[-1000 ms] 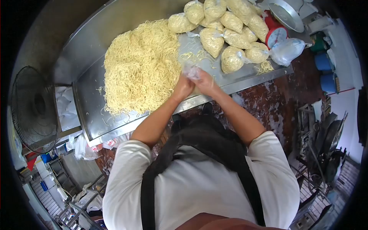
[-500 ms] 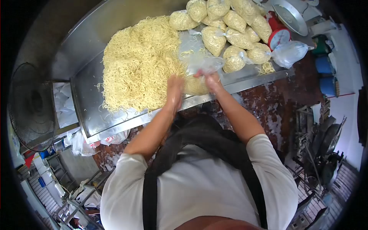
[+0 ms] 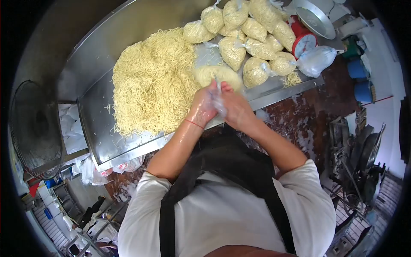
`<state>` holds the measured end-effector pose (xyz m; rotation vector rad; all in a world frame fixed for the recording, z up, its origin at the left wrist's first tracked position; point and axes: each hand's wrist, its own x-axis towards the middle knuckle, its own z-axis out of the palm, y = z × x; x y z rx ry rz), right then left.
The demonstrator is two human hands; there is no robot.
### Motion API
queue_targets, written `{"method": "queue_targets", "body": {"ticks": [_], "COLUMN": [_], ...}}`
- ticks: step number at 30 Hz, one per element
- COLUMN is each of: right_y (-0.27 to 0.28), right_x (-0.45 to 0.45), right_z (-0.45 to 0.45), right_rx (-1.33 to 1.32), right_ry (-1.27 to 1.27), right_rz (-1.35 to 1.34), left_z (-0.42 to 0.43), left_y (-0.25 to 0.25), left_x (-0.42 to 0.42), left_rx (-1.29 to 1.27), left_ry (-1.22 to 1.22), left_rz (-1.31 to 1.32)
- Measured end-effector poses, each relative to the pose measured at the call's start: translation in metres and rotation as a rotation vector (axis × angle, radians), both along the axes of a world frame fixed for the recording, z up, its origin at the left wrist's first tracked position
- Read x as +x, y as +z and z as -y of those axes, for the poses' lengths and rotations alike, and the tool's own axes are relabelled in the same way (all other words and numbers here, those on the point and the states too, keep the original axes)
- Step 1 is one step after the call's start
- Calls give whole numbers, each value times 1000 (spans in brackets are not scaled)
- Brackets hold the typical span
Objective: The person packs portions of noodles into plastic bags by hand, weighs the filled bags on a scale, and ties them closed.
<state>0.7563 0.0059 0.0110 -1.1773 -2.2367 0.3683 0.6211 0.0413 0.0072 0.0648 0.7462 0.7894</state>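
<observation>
Noodle bag [image 3: 218,75], clear, plump and blurred, lies on the bench [image 3: 97,109] in front of the hands, between a large heap and a group of filled bags. The bench is the largest thing here, a broad metal surface with a raised rim along its near side and a tall metal wall at the back. Off its left end stands a round wire-caged fan [image 3: 36,128]. The noodle heap [image 3: 154,81], pale yellow and loose, spreads over the middle of the bench. To its right, the filled bags [image 3: 233,51] crowd together, several touching, some with their gathered necks showing. Beyond them, at the right end, stands a red scale [image 3: 305,44] with a white dial and a shallow round metal pan [image 3: 316,19]. Blue buckets [image 3: 363,91] stand off to the right, past the end of the bench. A whitish plastic bag [image 3: 317,61] sits just beside the scale. The left hand [image 3: 204,104] and right hand [image 3: 237,110] are close together at the near rim, fingers curled in around the bunched clear plastic between them; blur hides which fingers pinch it. A few loose strands [image 3: 292,79] lie near the bench's right corner. Smallest is a thin red string [image 3: 194,124] around the left wrist.
</observation>
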Motion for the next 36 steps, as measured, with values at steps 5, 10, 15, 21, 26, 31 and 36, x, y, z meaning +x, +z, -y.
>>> {"method": "queue_targets", "body": {"ticks": [5,10,15,21,26,31,36], "right_y": [-39,-85,-152,-140,-145,-150,-173], "right_x": [43,21,9,-4,0,33,50], "right_z": [11,-29,-67,-48,-52,-68,-47], "right_rx": [-1271,-355,-419,-277,-348,-819,-560], "right_ry": [-209,-225,-350,-233,-230,-23,211], "right_rz": [-984,-489,-391,-430,-344,-389,-573], "left_z": [24,3,-17,-22,-14,-17,-15], "left_y": [-65,-60,-107,-164,-146,-143,-127], "left_x": [-1,-10,-5,-32,-22,-8,17], "left_rx": [760,1309,1470,1219,917,928,995], "left_ry": [-245,-542,-458,-226,-252,-260,-378], "left_rz": [-748,-1394,-1433,-1321,-1224,-1080,-1163]}}
